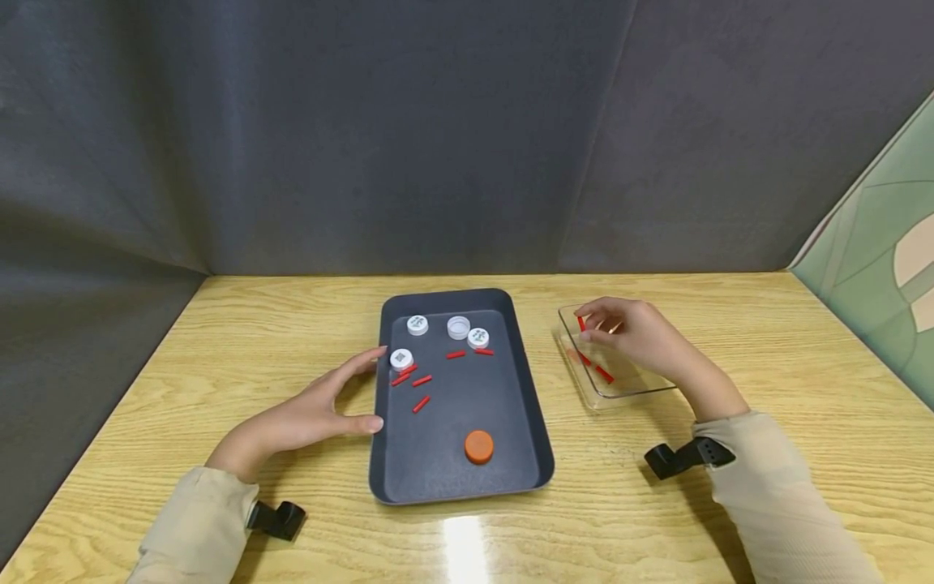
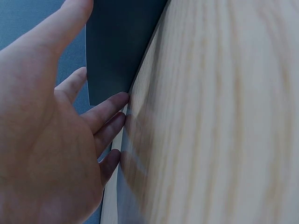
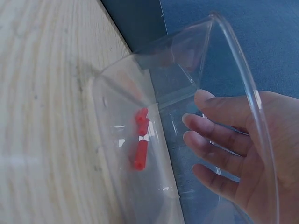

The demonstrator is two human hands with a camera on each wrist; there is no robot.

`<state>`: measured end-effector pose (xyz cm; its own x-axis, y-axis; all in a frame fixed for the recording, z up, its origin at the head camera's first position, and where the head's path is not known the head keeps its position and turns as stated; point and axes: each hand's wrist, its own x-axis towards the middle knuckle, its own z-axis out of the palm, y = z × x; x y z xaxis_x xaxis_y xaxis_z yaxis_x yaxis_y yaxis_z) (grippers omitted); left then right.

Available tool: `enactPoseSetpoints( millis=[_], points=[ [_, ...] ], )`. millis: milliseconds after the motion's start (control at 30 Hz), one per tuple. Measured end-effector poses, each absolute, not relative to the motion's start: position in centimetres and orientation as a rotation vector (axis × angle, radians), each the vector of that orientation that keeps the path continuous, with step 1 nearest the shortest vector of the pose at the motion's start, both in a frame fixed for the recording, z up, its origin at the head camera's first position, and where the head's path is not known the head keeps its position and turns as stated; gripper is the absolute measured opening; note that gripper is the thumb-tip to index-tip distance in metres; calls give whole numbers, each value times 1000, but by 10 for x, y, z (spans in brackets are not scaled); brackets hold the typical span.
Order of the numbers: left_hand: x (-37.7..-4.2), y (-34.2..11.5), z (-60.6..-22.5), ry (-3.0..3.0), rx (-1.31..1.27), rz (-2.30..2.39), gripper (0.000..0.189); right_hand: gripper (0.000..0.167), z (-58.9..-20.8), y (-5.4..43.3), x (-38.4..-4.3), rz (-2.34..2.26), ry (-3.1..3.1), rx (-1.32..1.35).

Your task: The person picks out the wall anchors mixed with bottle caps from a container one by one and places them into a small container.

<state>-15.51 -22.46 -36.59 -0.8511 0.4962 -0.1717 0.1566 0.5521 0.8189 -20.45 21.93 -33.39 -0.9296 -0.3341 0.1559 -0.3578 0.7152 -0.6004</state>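
Only right wrist view shows right hand (image 3: pixel 256 163) fingers apart; left hand (image 1: pixel 306 415) spread; red stick (image 1: pixel 604 374) runs far-left to near-right.

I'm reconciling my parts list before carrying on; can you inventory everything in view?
Tray: 1, dark grey, centre
Clear container: 1, transparent, right of tray
Red sticks: 9, red, six in tray, three at container
White caps: 4, white, tray's far half
Orange cap: 1, orange, tray's near end
Table: 1, light wood, underneath
Backdrop: 1, dark grey, behind table
Panel: 1, mostly green, far right
Wrist cameras: 2, black, one per wrist
Sleeves: 2, beige, forearms
Left hand: 1, bare, tray's left edge
Right hand: 1, bare, at container
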Motion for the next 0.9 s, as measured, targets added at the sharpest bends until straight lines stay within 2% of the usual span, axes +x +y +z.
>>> enactPoseSetpoints(
  millis=[900],
  points=[
    [-154, -224, -365, 2402, 545, 1225, 91, 28, -324, 218, -201, 1031, -2846, 617]
  ],
)
